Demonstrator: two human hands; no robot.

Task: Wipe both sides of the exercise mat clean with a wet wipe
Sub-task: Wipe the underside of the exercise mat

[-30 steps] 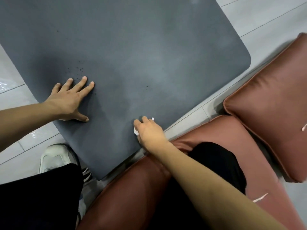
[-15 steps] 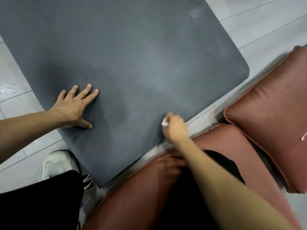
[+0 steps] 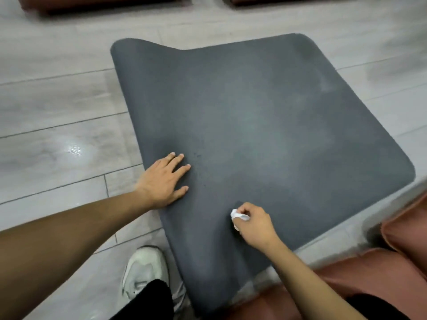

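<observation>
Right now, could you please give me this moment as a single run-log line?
step: wiping top face of mat | left hand: flat, pressing mat near its left edge | right hand: pinching wet wipe on mat | underside: not visible

Support: grey plank floor (image 3: 57, 107)
Lying on it: dark grey exercise mat (image 3: 254, 116), white sneaker (image 3: 144, 269), reddish-brown cushions (image 3: 369, 282)

Soft, even indoor light; a bright glare spot on the glossy floor (image 3: 74, 149) at nine o'clock. Faint shadows under the hands. Motion blur and wide-angle bending toward twelve o'clock.
</observation>
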